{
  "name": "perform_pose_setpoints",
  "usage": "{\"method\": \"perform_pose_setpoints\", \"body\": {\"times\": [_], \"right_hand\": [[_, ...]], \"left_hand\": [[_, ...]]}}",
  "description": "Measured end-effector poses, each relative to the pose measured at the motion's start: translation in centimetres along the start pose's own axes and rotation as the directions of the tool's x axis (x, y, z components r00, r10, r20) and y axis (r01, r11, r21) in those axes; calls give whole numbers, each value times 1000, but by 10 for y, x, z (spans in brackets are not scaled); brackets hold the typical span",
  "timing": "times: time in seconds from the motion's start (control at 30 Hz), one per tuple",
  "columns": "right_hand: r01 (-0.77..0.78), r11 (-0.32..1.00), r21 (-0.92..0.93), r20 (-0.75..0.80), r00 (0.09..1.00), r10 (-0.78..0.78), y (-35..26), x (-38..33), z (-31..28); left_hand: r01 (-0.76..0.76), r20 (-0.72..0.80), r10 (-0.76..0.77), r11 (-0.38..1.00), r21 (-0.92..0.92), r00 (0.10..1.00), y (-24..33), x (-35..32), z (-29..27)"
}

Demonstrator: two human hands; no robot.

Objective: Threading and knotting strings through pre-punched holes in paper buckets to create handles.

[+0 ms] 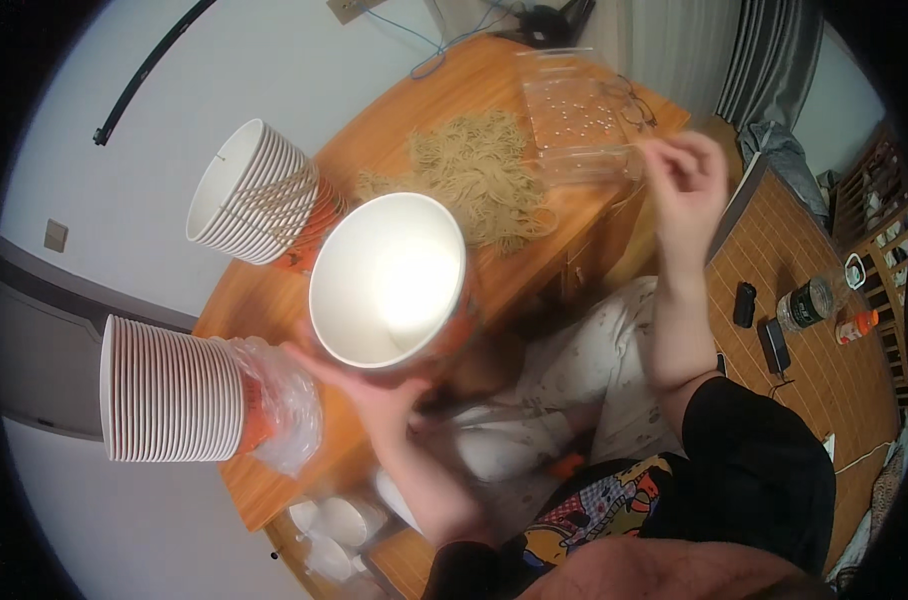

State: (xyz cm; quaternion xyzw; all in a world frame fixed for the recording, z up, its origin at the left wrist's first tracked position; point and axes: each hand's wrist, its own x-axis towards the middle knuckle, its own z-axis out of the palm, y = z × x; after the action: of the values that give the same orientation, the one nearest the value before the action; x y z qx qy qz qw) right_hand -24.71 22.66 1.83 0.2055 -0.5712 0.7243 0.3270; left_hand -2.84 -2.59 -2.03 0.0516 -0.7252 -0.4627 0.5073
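My left hand grips a large white paper bucket from below and the side, its open mouth tilted up toward me. The bucket looks empty inside, and its outer side shows some orange. Out to the right, my right hand is raised near the table's edge, thumb and forefinger pinched together. Whatever lies between those fingertips is too small and blurred to make out. Just left of that hand sits a clear plastic tray dotted with small white pieces. Behind the bucket lies a loose heap of beige cord loops.
A stack of nested paper buckets with cords across its side stands at the table's back left. Nearer, another bucket stack lies partly in a plastic bag. White containers sit below the table's left end. A bottle stands at right.
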Motion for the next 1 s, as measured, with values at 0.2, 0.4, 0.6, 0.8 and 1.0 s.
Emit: {"method": "perform_pose_setpoints", "body": {"times": [0.2, 0.4, 0.6, 0.8, 1.0], "right_hand": [[107, 965, 241, -186, 981, -62, -4, 14, -29], [359, 831, 426, -365, 908, -205, -28, 13, -68], [401, 869, 290, -263, 906, -331, -53, 2, -72], [-212, 977, 7, 591, 789, 167, -71, -38, -7], [79, 997, -11, 736, 676, -45, -76, -52, 11]], "left_hand": [[-380, -158, 555, 724, 575, 817, 34, -8, -6], [-599, -272, 721, 686, 413, 638, 62, -34, 40], [-259, 278, 254, 966, -17, 927, 82, -40, 46], [309, 597, -174, 942, -130, 783, 83, -40, 61], [573, 579, -375, 794, -204, 724, 75, -50, 58]]}}
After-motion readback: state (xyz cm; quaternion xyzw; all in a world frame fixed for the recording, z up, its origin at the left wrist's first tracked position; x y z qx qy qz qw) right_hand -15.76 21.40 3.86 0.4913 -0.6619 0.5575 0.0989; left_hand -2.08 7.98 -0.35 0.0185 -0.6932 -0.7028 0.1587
